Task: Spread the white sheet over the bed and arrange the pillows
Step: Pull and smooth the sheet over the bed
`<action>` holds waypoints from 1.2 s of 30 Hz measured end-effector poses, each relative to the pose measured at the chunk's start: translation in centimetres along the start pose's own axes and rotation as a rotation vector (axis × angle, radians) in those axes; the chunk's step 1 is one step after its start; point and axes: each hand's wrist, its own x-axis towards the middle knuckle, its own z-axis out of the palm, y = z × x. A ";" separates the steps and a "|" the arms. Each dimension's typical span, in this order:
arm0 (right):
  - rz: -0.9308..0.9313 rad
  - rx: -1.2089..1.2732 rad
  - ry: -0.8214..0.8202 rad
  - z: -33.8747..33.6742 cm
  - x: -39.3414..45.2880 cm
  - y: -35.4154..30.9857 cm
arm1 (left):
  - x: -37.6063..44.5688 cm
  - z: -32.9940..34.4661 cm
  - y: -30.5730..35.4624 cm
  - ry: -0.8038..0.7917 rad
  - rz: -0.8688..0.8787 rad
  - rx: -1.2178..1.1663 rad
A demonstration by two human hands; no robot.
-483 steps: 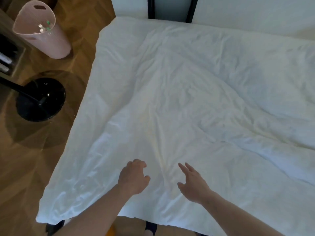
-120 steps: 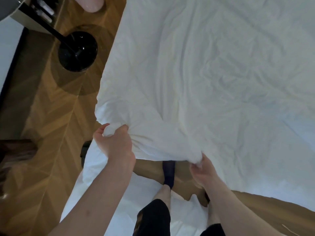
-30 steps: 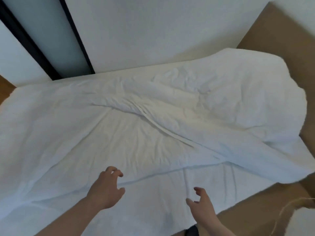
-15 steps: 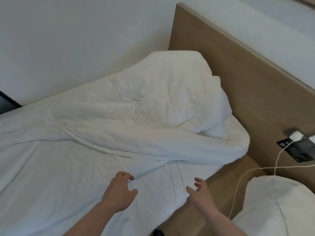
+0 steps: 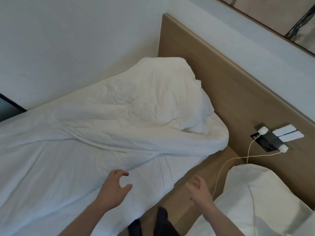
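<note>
White sheet (image 5: 71,167) lies rumpled over the bed, bunched in a ridge running toward the head end, where it humps up over a tall lump against the wooden headboard (image 5: 226,79); whether a pillow sits beneath, cannot tell. Sheet's near corner hangs off the bed edge. Left hand (image 5: 114,191) hovers above the sheet, fingers loosely curled, holding nothing. Right hand (image 5: 200,191) held over the gap beside the bed, fingers relaxed, empty. Hands apart. White pillow (image 5: 259,198) lies lower right, off the bed. Two white chargers (image 5: 314,133) plugged into a headboard socket panel (image 5: 265,142), cables (image 5: 219,174) trailing down.
</note>
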 end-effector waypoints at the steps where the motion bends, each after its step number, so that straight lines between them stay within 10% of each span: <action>1: -0.040 -0.006 -0.007 -0.6 -0.8 -0.6 | -1.0 -0.4 0.0 0.004 -0.023 0.005; 23: -0.298 -0.548 -0.272 -20.8 16.6 -16.5 | 8.7 7.0 25.5 0.153 -0.129 -0.198; 36: -0.188 -0.482 -0.210 -24.4 22.6 -19.4 | 13.3 10.5 26.0 -0.004 -0.289 -0.239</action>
